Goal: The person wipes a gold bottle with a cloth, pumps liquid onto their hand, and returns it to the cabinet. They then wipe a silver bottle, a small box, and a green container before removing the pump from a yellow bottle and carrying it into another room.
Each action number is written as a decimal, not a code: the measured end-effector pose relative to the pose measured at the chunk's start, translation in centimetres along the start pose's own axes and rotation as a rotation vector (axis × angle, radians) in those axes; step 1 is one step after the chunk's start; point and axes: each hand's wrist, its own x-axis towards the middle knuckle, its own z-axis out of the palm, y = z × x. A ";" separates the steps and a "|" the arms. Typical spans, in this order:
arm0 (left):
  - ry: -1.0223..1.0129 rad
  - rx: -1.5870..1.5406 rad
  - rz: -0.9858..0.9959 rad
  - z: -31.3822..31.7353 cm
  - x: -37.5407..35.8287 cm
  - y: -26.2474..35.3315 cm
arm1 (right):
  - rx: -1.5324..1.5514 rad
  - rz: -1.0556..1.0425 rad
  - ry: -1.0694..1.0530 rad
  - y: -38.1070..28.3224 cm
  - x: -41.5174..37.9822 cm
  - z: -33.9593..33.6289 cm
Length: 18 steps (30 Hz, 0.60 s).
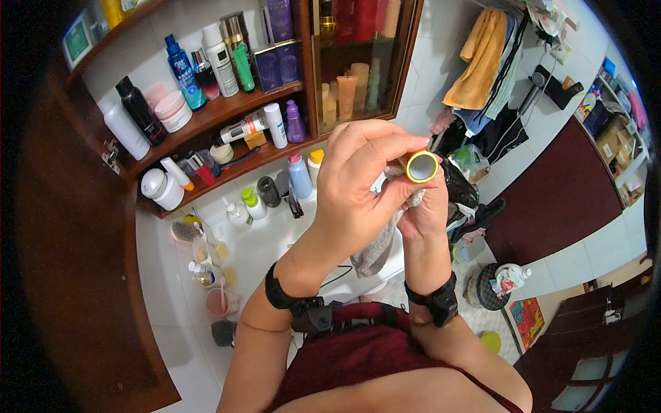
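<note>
My left hand [365, 175] is raised in front of me, its thumb and fingers closed round a small cylindrical container with a gold rim [422, 166]. The container's round, greyish end faces me. Just below and behind it, my right hand [428, 213] is closed on a grey cloth [375, 255], which hangs down between my wrists over the sink. Part of the cloth shows by the container, and most of the right fingers are hidden.
A white sink [275, 237] lies below, with several bottles along its back. Wooden shelves [206, 113] full of toiletries stand at the left, beside a glass-fronted cabinet [361, 62]. An orange towel [475, 58] and a hair dryer [533, 89] hang at the right.
</note>
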 end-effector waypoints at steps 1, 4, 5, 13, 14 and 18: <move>0.007 0.006 0.003 -0.1 0.0 0.0 | -0.022 -0.002 -0.001 0.1 0.0 0.1; 0.018 0.027 0.004 -0.4 -0.1 0.1 | -0.023 0.035 0.014 -0.1 -0.1 0.7; 0.021 0.035 0.003 -0.5 -0.1 0.1 | -0.065 0.035 0.025 -0.1 -0.1 0.8; 0.041 0.093 -0.049 -1.1 -1.0 -0.3 | -0.161 0.047 -0.010 0.7 0.5 -0.2; 0.047 0.096 -0.061 -1.2 -1.1 -0.2 | -0.146 0.050 -0.029 0.9 0.6 -0.3; 0.049 0.150 -0.084 -1.5 -1.3 0.0 | -0.113 0.065 -0.059 1.2 0.9 -0.4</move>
